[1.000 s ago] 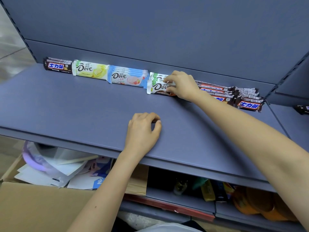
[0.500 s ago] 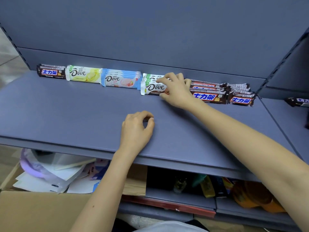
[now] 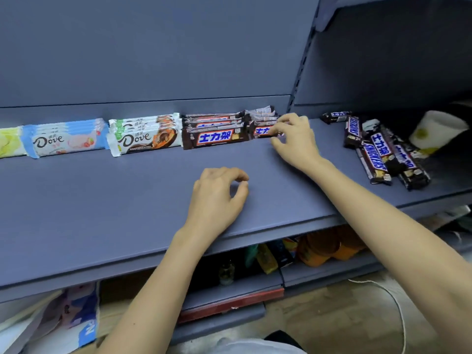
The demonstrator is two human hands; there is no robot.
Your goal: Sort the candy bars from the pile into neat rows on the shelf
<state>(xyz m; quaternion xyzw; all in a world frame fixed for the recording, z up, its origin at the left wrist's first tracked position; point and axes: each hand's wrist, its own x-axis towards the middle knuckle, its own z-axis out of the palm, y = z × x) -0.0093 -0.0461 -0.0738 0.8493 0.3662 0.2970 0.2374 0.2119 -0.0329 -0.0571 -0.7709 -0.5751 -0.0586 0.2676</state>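
Observation:
Candy bars line the back of the blue-grey shelf (image 3: 127, 200): a yellow-green Dove stack (image 3: 9, 143), a blue-and-pink Dove stack (image 3: 66, 140), a white-and-brown Dove stack (image 3: 144, 136), then two brown Snickers stacks (image 3: 214, 132). My right hand (image 3: 293, 139) rests on the rightmost Snickers stack (image 3: 260, 121), its fingertips touching the front bar's right end. My left hand (image 3: 219, 198) lies on the bare shelf in front, fingers loosely curled and holding nothing. A loose pile of Snickers bars (image 3: 383, 152) lies on the neighbouring shelf section to the right.
A white cup-like object (image 3: 439, 129) stands behind the loose pile. An upright post (image 3: 301, 67) divides the two shelf sections. The lower shelf holds orange packets (image 3: 324, 249) and small bottles. Papers and a plastic bag (image 3: 63, 318) lie at the lower left.
My right hand has moved from the white-and-brown Dove stack rightward to the far Snickers stack. The view has swung right, bringing the loose pile into sight. My left hand stays on the shelf.

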